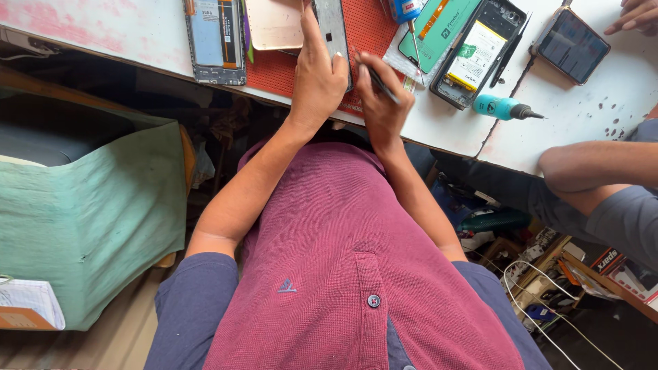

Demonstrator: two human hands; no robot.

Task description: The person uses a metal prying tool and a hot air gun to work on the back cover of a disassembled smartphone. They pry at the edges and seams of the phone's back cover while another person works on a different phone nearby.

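My left hand (317,75) grips a dark phone frame (334,29) that stands on edge on the red work mat (367,27); my index finger runs up its side. My right hand (382,103) is closed on thin dark tweezers (381,82), whose tip meets the lower edge of the phone frame. Both hands sit at the near edge of the white workbench (123,31). My maroon shirt fills the lower middle of the view.
On the bench lie an opened phone with circuit parts (216,41), a gold back cover (274,24), an open phone with a battery (478,53), a green package (439,31), a teal screwdriver (504,107) and a dark phone (571,45). Another person's arm (596,164) rests at right. A green-covered seat (89,205) stands left.
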